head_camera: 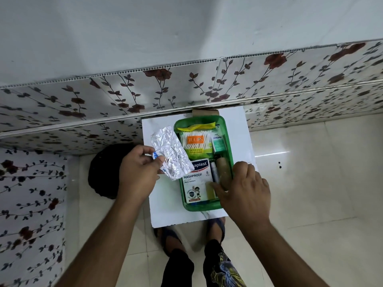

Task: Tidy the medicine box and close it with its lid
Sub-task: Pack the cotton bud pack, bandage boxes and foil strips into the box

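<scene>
box (226, 141): translucent green plastic | strip (172, 152): crinkled shiny foil | floor (310, 172): glossy tile

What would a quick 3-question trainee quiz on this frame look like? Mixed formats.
1. True or false: the lid is already on the green box.
2. Which hand holds the foil blister strip? A) left B) right C) neither
3. Fill in: the plaster box lies ____ the cotton swab pack, on the person's side.

Key: 1 false, the box is open with no lid on it. 2 A, the left hand pinches it; the right hand reaches into the box. 3 next to.
</scene>
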A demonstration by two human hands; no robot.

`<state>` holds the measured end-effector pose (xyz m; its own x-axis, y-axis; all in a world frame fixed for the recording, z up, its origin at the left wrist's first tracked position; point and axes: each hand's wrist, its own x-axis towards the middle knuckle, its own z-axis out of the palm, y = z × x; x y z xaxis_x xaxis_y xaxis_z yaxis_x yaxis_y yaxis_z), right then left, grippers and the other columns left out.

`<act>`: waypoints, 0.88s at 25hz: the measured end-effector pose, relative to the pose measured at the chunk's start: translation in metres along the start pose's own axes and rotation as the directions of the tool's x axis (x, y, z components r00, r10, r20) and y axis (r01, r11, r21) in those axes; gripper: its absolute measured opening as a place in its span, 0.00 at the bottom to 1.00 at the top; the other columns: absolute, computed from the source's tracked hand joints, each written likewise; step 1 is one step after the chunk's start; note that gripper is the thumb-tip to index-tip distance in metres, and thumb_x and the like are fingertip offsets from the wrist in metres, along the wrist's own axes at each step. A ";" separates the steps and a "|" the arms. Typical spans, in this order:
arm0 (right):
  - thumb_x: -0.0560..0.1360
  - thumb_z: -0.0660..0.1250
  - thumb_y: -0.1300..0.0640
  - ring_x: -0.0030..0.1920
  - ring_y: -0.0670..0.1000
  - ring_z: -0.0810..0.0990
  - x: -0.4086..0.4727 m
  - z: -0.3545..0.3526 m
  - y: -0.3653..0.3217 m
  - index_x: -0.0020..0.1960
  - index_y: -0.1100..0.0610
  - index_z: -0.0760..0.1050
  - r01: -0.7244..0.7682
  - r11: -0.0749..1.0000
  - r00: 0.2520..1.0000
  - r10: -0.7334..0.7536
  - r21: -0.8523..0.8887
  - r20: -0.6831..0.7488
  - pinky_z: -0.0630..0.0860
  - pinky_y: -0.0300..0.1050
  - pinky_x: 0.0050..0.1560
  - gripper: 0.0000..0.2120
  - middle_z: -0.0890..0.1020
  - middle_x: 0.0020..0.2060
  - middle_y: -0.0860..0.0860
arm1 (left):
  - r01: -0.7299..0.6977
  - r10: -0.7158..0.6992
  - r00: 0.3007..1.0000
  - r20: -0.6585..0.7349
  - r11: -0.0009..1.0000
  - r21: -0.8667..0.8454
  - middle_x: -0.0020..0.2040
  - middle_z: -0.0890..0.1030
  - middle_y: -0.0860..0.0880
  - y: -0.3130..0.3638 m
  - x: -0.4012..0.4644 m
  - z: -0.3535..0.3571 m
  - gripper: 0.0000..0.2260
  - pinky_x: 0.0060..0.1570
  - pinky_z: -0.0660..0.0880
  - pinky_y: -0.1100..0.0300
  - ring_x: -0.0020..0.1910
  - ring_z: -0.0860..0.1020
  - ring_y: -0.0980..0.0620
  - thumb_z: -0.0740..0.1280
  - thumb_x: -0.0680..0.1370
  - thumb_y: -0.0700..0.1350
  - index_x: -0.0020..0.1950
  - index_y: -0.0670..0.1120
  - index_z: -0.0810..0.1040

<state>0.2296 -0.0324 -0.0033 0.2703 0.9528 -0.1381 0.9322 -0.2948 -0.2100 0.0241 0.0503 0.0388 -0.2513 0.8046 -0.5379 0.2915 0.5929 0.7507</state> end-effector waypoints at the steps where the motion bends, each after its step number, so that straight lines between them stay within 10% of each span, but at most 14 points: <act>1: 0.70 0.66 0.35 0.37 0.57 0.78 0.001 -0.003 0.002 0.47 0.56 0.69 -0.020 0.997 0.999 0.021 0.069 -0.024 0.75 0.49 0.38 0.24 0.77 0.39 0.52 | -0.011 0.011 1.000 0.016 1.000 0.024 0.34 0.83 0.50 0.001 -0.002 0.002 0.06 0.34 0.73 0.60 0.26 0.80 0.58 0.72 0.75 0.40 0.44 0.47 0.75; 7: 0.76 0.65 0.47 0.34 0.42 0.73 0.015 -0.025 0.011 0.50 0.53 0.74 -0.069 0.897 0.992 0.106 0.436 -0.062 0.74 0.45 0.39 0.09 0.79 0.38 0.46 | -0.213 0.140 0.974 0.178 0.832 0.513 0.38 0.83 0.53 -0.004 -0.023 0.041 0.07 0.41 0.77 0.55 0.40 0.81 0.51 0.73 0.73 0.50 0.42 0.51 0.76; 11: 0.75 0.67 0.52 0.33 0.43 0.73 0.021 -0.025 0.021 0.50 0.52 0.76 -0.115 0.892 0.989 0.145 0.436 -0.036 0.71 0.43 0.38 0.06 0.77 0.37 0.44 | -0.396 0.356 0.899 0.256 0.409 0.822 0.43 0.84 0.49 -0.010 -0.026 0.050 0.14 0.42 0.75 0.54 0.45 0.80 0.45 0.71 0.72 0.57 0.49 0.49 0.78; 17: 0.75 0.66 0.53 0.35 0.46 0.78 0.026 -0.021 0.039 0.47 0.49 0.76 -0.282 0.820 0.958 0.266 0.498 0.106 0.69 0.42 0.34 0.02 0.78 0.33 0.44 | -0.641 0.564 0.661 0.495 0.082 0.763 0.53 0.78 0.46 -0.023 -0.021 0.058 0.30 0.47 0.71 0.50 0.50 0.73 0.44 0.77 0.66 0.55 0.66 0.52 0.76; 22: 0.75 0.67 0.54 0.32 0.46 0.77 0.030 -0.020 0.053 0.45 0.49 0.77 -0.303 0.799 0.953 0.262 0.519 0.154 0.69 0.41 0.32 0.01 0.78 0.31 0.46 | -0.612 0.518 0.690 0.505 0.044 0.790 0.53 0.77 0.47 -0.029 -0.012 0.064 0.30 0.47 0.69 0.49 0.50 0.73 0.44 0.77 0.64 0.59 0.64 0.54 0.77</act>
<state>0.2915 -0.0175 0.0005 0.4643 0.8196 -0.3357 0.5380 -0.5621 -0.6282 0.0774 0.0256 -0.0014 0.4441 0.8785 -0.1760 0.8956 -0.4409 0.0590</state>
